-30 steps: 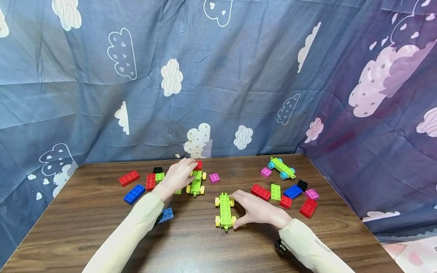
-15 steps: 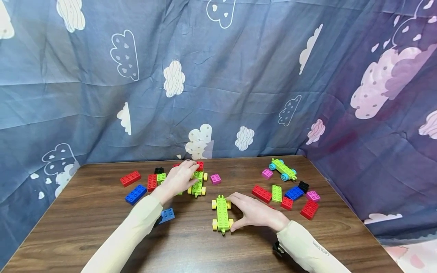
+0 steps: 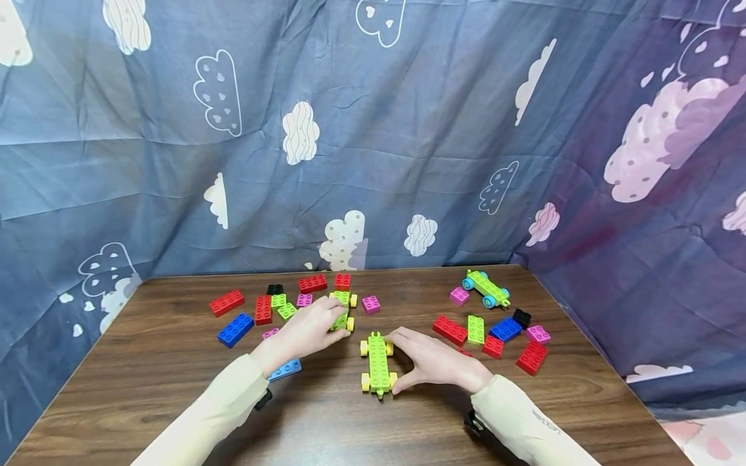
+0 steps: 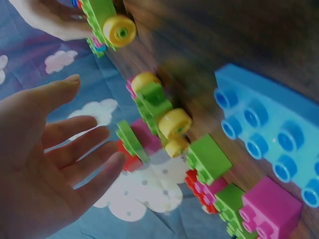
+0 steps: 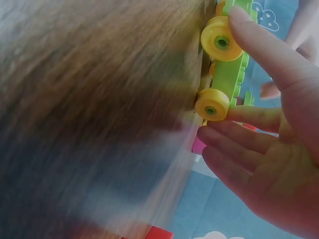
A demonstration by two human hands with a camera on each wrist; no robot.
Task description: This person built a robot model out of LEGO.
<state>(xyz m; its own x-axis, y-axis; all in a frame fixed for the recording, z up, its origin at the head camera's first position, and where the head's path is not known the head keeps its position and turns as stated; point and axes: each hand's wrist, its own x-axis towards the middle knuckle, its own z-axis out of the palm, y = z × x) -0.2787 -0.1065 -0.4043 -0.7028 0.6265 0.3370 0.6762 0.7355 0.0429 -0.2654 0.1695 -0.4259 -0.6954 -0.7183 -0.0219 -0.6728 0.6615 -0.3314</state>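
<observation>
In the head view, my right hand [image 3: 434,359] is beside a lime-green toy car base [image 3: 378,362] with yellow wheels. The right wrist view shows its thumb [image 5: 264,45] over one yellow wheel [image 5: 222,39] and the index finger at the other wheel [image 5: 212,104]. My left hand [image 3: 309,327] reaches over a second green, yellow-wheeled base [image 3: 342,310], hiding part of it. Seen from the left wrist, this hand [image 4: 45,164] has its fingers extended and holds nothing. A red brick [image 3: 342,281] is at that base's far end.
Left of the hands lie red, green and pink bricks and a blue brick [image 3: 236,330]; a light-blue brick [image 3: 285,369] is beside the left wrist. On the right lie more bricks, including a red one [image 3: 451,329], and a blue-wheeled green base [image 3: 486,288]. A cloud-print curtain [image 3: 373,142] closes the back.
My left hand has drawn back from the red brick toward me, uncovering bricks behind it. The nearer green base and my right hand have shifted slightly left.
</observation>
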